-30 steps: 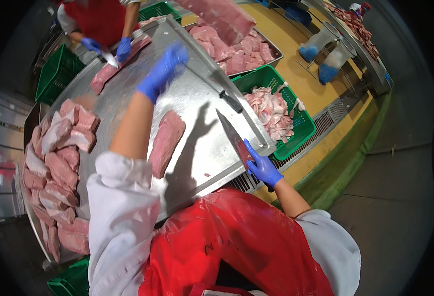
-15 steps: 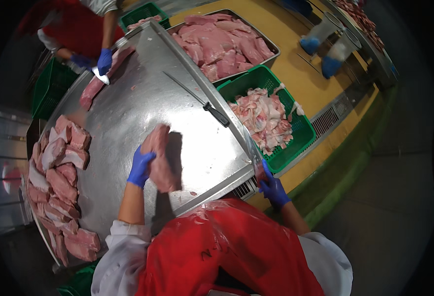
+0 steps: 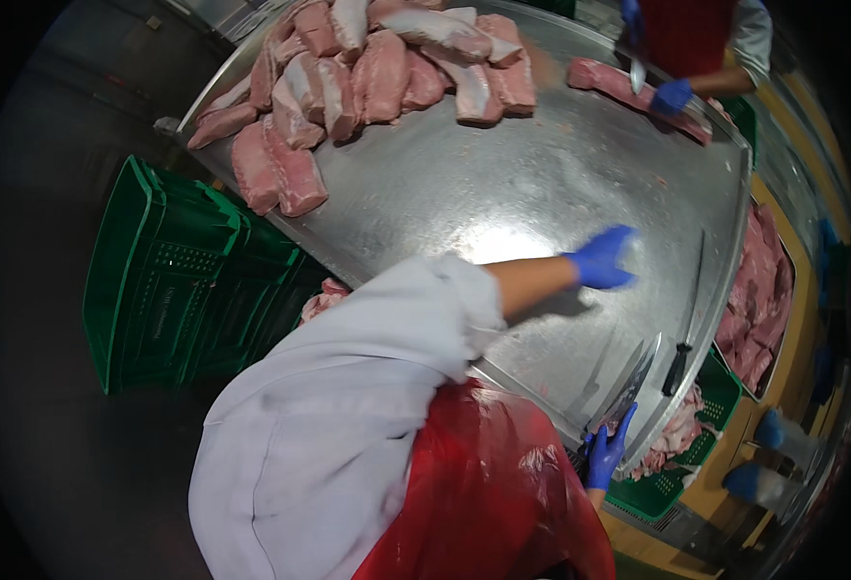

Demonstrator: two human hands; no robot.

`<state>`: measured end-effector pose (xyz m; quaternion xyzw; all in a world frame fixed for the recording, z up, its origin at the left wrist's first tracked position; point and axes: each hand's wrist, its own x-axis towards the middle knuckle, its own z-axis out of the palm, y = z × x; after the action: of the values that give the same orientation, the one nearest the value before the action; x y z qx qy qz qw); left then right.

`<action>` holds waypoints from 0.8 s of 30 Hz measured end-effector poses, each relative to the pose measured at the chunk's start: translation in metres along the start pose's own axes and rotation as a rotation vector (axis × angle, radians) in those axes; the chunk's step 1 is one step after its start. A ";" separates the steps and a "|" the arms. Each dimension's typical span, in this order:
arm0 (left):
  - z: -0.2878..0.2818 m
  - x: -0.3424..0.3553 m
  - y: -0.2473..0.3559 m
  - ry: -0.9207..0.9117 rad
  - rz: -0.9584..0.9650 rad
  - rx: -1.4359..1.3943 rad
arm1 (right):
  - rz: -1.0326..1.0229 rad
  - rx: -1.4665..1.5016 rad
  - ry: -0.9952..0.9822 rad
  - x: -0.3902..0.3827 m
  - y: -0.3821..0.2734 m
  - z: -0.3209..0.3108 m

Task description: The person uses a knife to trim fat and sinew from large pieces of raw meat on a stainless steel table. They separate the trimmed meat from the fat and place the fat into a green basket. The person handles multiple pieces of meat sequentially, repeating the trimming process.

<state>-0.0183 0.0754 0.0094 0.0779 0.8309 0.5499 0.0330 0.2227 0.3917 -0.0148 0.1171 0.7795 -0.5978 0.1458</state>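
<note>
My left hand (image 3: 604,259), in a blue glove, is over the middle of the metal table (image 3: 541,188). Its fingers are apart and nothing is in them. A knife (image 3: 635,377) is gripped in my blue-gloved right hand (image 3: 607,452) at the table's near right edge, its blade pointing up and away. Just beyond that hand a sharpening steel (image 3: 693,309) with a black handle lies along the right rim. Many cut pieces of pink meat (image 3: 382,77) are heaped at the far left of the table.
Stacked green crates (image 3: 184,280) stand left of the table, beside some meat scraps (image 3: 322,300). To the right are a green basket (image 3: 720,387) of trimmings and a tray of meat (image 3: 756,300). A co-worker's gloved hand (image 3: 674,96) steadies a long meat piece (image 3: 604,77) at the far right.
The piece of meat that was in my left hand has left it, and that hand is now open. My view has turned left. The knife stays in my right hand.
</note>
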 end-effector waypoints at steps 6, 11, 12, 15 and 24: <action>-0.329 -0.206 -0.210 0.859 -0.728 0.732 | 0.032 -0.167 -0.132 -0.006 -0.029 0.066; -0.494 -0.304 -0.233 1.099 -1.295 0.538 | 0.007 -0.284 -0.145 -0.012 -0.055 0.111; -0.502 -0.318 -0.250 1.088 -1.354 0.566 | 0.022 -0.301 -0.148 -0.010 -0.063 0.123; -0.507 -0.368 -0.321 1.144 -1.222 -0.058 | 0.043 -0.346 -0.149 -0.011 -0.087 0.146; -0.491 -0.331 -0.326 1.230 -0.729 -0.936 | -0.043 -0.246 -0.186 -0.015 -0.092 0.180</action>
<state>0.2083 -0.5504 -0.1076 -0.5283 0.3616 0.7360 -0.2201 0.2195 0.1935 0.0294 0.0260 0.8324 -0.5089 0.2179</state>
